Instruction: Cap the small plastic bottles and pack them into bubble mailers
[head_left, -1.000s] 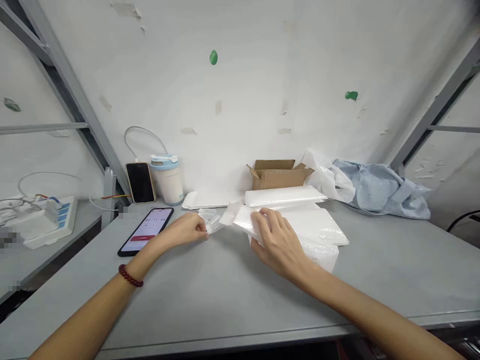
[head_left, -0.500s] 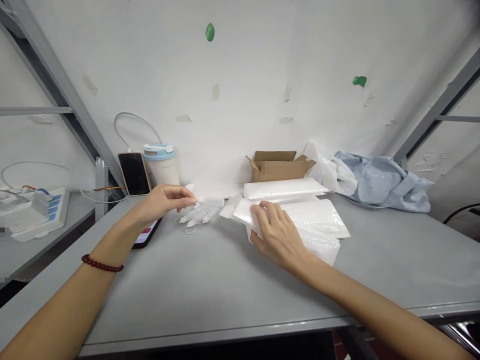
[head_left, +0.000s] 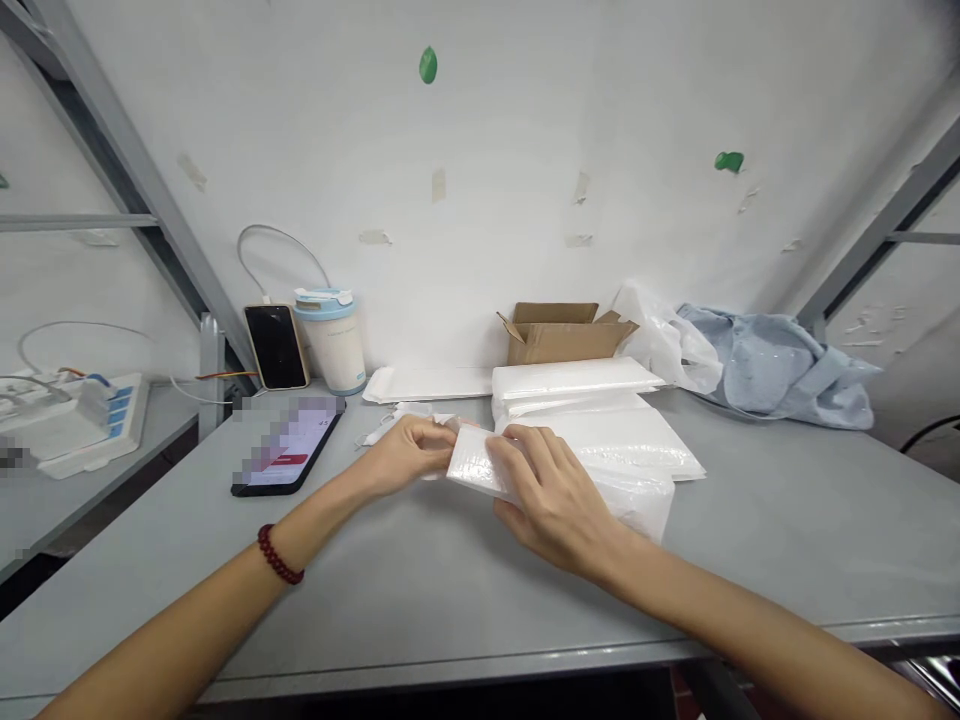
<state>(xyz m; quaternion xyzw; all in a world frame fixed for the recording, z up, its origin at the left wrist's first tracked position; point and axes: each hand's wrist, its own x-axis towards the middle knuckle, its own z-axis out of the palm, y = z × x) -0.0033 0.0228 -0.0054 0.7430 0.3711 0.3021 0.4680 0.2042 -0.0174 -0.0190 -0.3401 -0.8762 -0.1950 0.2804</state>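
Note:
My right hand (head_left: 559,495) is closed over a white bubble mailer (head_left: 474,462), thumb below and fingers on top. The mailer lies slanted, with its narrow left end toward my left hand. My left hand (head_left: 411,455) is at that end, its thumb and fingers bent together at the mailer's edge. What sits between those fingertips is hidden. Behind the left hand, small white pieces (head_left: 390,420) lie on the table, partly covered. Under and behind the right hand rests a stack of white bubble mailers (head_left: 637,435).
A phone (head_left: 292,445) lies left of my left hand. Along the wall stand another phone (head_left: 276,347), a cup with a blue lid (head_left: 334,345), a flat white packet (head_left: 427,382), an open cardboard box (head_left: 566,340), a plastic bag (head_left: 667,350) and blue cloth (head_left: 780,370).
My left hand has moved right and down, from pinching a thin white strip beside the mailer to the mailer's end. The phone on the table is uncovered. My right hand stays on the mailer.

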